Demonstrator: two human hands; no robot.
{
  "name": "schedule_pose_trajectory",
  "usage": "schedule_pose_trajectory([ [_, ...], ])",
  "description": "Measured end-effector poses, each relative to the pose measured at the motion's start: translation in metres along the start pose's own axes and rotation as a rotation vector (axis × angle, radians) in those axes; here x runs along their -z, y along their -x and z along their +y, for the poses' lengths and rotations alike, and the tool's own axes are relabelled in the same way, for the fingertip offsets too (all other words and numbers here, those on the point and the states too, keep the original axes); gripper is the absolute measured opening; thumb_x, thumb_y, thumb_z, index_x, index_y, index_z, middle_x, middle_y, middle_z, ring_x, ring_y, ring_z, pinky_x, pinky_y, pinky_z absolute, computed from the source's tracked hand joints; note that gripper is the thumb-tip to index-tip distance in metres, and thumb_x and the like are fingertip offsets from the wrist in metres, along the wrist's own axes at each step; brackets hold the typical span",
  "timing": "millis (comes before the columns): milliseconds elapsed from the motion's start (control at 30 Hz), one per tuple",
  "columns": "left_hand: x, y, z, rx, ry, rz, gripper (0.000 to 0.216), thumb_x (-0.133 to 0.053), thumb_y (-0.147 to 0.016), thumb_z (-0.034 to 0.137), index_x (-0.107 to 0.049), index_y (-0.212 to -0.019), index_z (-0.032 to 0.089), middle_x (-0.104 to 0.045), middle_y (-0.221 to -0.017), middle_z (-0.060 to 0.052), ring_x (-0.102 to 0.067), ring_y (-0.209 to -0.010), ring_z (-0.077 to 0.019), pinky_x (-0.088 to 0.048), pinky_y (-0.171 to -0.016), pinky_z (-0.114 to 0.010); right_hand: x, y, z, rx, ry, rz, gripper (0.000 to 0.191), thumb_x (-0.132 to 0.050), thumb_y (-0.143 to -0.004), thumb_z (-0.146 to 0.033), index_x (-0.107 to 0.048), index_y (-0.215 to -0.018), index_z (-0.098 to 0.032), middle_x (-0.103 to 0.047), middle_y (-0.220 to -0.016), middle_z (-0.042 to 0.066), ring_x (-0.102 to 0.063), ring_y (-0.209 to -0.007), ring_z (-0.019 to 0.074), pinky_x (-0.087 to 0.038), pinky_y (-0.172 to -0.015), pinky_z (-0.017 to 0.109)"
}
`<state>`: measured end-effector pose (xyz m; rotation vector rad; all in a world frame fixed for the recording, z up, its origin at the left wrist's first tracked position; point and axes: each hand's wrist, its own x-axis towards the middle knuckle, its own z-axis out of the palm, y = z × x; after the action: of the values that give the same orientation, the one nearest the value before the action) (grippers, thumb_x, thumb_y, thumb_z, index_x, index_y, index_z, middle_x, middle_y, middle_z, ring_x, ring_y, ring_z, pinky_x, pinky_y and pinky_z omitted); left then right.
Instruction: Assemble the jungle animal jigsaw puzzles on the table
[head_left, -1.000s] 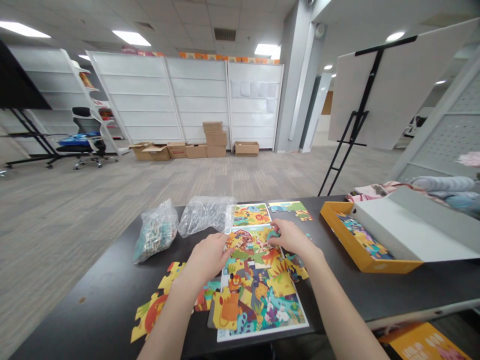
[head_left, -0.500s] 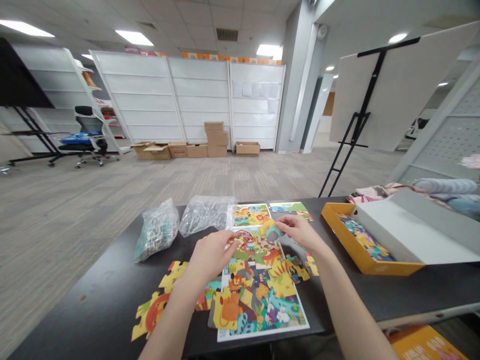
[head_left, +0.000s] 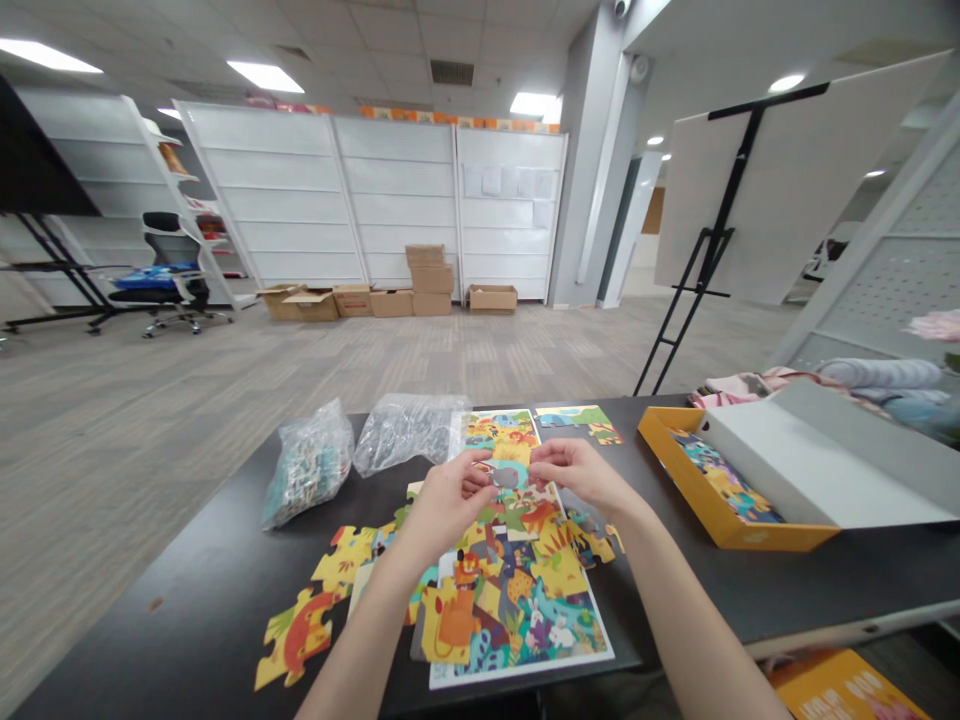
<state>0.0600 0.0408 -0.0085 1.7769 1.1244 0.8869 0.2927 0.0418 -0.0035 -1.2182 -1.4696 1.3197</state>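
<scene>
Both my hands are raised a little above a colourful animal jigsaw (head_left: 517,590) lying on a black table (head_left: 187,590). My left hand (head_left: 446,500) and my right hand (head_left: 574,470) pinch the same small puzzle piece (head_left: 508,476) between their fingertips, one on each side. The piece shows grey and teal. Loose yellow and orange pieces (head_left: 315,610) lie on the table left of the jigsaw, below my left forearm.
Two clear plastic bags of pieces (head_left: 311,462) (head_left: 409,428) sit at the table's far side. An orange box (head_left: 720,490) with a grey lid (head_left: 817,455) stands to the right. A picture sheet (head_left: 577,418) lies beyond the jigsaw. An easel stands behind the table.
My right hand lifted the small piece off the jigsaw and brought it to the middle. My left hand rose from the jigsaw and took hold of the piece's other side.
</scene>
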Motion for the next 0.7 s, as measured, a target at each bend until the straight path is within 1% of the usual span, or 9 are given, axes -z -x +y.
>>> schedule_pose_trajectory([
  [100, 0.000, 0.000, -0.003, -0.012, -0.049, 0.001, 0.046, -0.066, -0.080, 0.026, -0.058, -0.124, 0.019, -0.074, -0.088, -0.003, -0.074, -0.078, -0.0192, -0.060, -0.075, -0.033, -0.001, 0.001, 0.000, -0.033, 0.028, -0.027, 0.036, -0.081, -0.067, -0.046, -0.065, -0.083, -0.017, -0.071, -0.069, 0.002, -0.065, -0.064, 0.0159, -0.049, -0.064, 0.028],
  [167, 0.001, 0.002, -0.003, -0.028, -0.078, -0.035, 0.052, -0.066, -0.080, 0.027, -0.054, -0.130, 0.020, -0.073, -0.084, -0.001, -0.073, -0.075, -0.0185, -0.059, -0.074, -0.031, -0.001, 0.002, 0.001, -0.053, 0.079, -0.057, 0.031, -0.080, -0.069, -0.042, -0.065, -0.080, -0.017, -0.072, -0.069, 0.003, -0.067, -0.065, 0.0166, -0.050, -0.064, 0.028],
  [267, 0.002, 0.006, -0.002, -0.021, -0.094, -0.162, 0.059, -0.066, -0.080, 0.028, -0.049, -0.137, 0.021, -0.071, -0.078, 0.001, -0.073, -0.071, -0.0185, -0.057, -0.068, -0.029, 0.000, 0.005, 0.002, -0.072, 0.154, -0.125, 0.026, -0.077, -0.071, -0.039, -0.065, -0.076, -0.017, -0.073, -0.068, 0.003, -0.066, -0.063, 0.0164, -0.048, -0.061, 0.027],
  [367, 0.002, 0.010, 0.000, 0.022, -0.092, -0.257, 0.056, -0.065, -0.080, 0.029, -0.051, -0.134, 0.021, -0.071, -0.076, 0.002, -0.073, -0.068, -0.0194, -0.054, -0.063, -0.027, 0.003, 0.008, 0.003, -0.093, 0.169, -0.180, 0.027, -0.078, -0.071, -0.040, -0.066, -0.077, -0.017, -0.073, -0.070, 0.003, -0.065, -0.062, 0.0163, -0.048, -0.061, 0.027],
  [533, 0.003, 0.013, 0.001, 0.056, -0.099, -0.273, 0.055, -0.068, -0.077, 0.029, -0.051, -0.128, 0.022, -0.071, -0.074, 0.002, -0.073, -0.068, -0.0205, -0.054, -0.062, -0.028, 0.008, 0.011, 0.006, -0.078, 0.180, -0.232, 0.031, -0.082, -0.068, -0.040, -0.067, -0.083, -0.018, -0.073, -0.073, 0.001, -0.068, -0.069, 0.0175, -0.050, -0.066, 0.027],
  [700, 0.002, 0.012, 0.000, 0.054, -0.078, -0.272, 0.055, -0.070, -0.076, 0.030, -0.051, -0.127, 0.022, -0.070, -0.074, 0.003, -0.072, -0.067, -0.0201, -0.052, -0.062, -0.027, 0.009, 0.009, 0.010, -0.076, 0.216, -0.212, 0.031, -0.082, -0.066, -0.039, -0.068, -0.083, -0.017, -0.073, -0.075, 0.002, -0.069, -0.071, 0.0190, -0.051, -0.067, 0.028],
])
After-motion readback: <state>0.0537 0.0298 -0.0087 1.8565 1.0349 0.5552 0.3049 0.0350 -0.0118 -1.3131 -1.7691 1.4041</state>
